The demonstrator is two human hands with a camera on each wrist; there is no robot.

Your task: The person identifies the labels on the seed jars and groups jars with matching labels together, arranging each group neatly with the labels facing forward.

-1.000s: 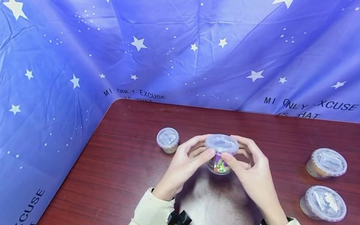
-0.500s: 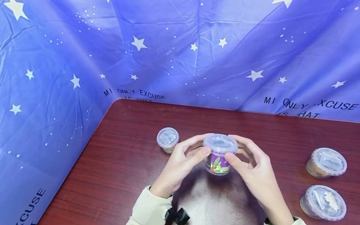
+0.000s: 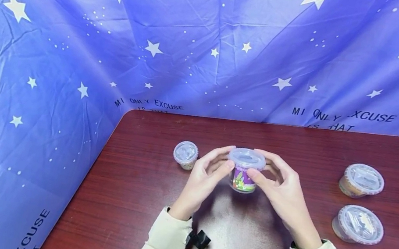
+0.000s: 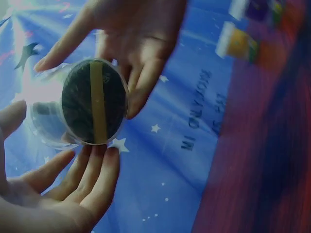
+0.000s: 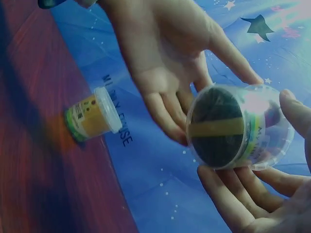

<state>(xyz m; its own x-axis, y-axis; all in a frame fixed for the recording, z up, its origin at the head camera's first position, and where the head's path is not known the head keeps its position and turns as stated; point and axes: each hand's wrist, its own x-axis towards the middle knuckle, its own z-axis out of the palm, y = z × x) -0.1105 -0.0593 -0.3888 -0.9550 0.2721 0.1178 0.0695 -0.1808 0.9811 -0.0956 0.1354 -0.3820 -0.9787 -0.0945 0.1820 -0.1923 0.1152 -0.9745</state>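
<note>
A clear plastic cup (image 3: 243, 181) with a translucent lid and a purple label with green plants is held upright above the table between both hands. The left hand (image 3: 202, 183) grips its left side, thumb near the label and fingers behind. My right hand (image 3: 283, 193) grips its right side in the same way, with its thumb across the label just below the lid. Both wrist views look at the cup's dark underside, crossed by a tan strip, from below; the fingertips of the left hand (image 4: 73, 189) and right hand (image 5: 262, 194) touch its wall.
A small lidded cup (image 3: 186, 155) with a yellow label, seen in the right wrist view, stands left of the hands. Two larger lidded cups, one farther back (image 3: 362, 181) and one nearer (image 3: 359, 224), stand at the right. A blue starry cloth (image 3: 200, 31) hangs behind the red-brown table (image 3: 122, 200).
The cup has been turned a little between the fingers, so more of its purple label faces the head view. Hands and cup swayed slightly left and back. The other cups stayed put.
</note>
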